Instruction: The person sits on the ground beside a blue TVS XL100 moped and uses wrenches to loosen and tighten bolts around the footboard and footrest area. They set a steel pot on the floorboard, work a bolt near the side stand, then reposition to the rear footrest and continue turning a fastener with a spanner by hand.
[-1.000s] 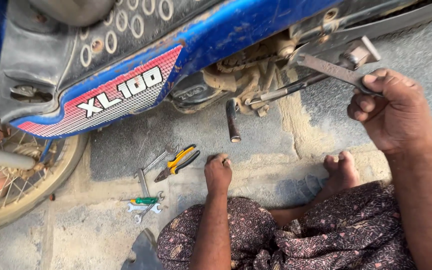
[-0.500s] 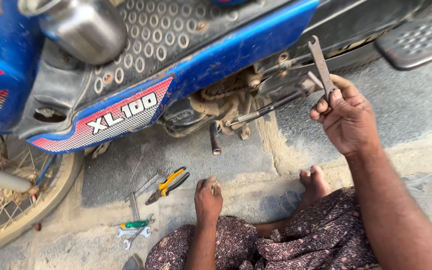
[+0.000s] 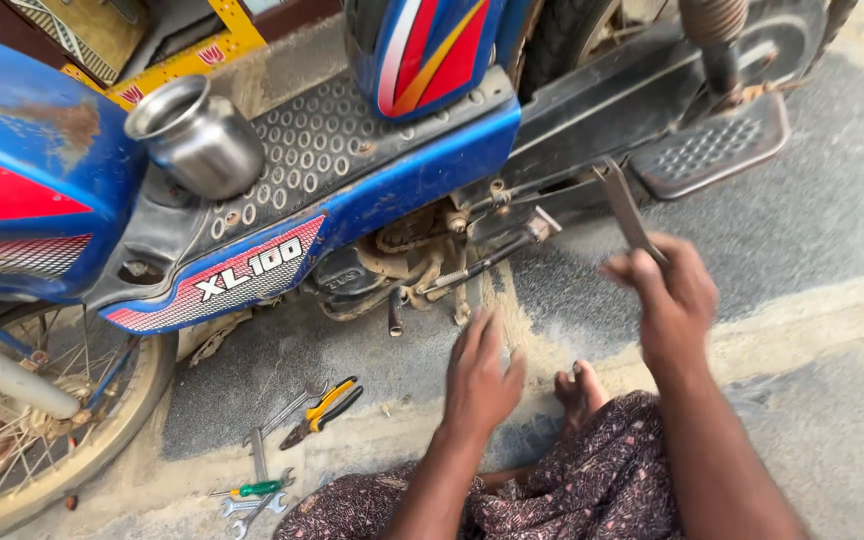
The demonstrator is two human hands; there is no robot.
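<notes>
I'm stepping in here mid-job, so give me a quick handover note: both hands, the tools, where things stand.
Right hand: grip shut on a flat metal spanner, its head up at the moped's underside linkage.
Left hand: open, empty, reaching toward the engine area.
On the ground at left: yellow-handled pliers, green-handled screwdriver, spare spanners.
Done: cannot tell from the picture.
Left: cannot tell; the spanner sits on no visible fastener.

Bare forearms, bare foot (image 3: 580, 392), dark maroon patterned wrap (image 3: 592, 490).
</notes>
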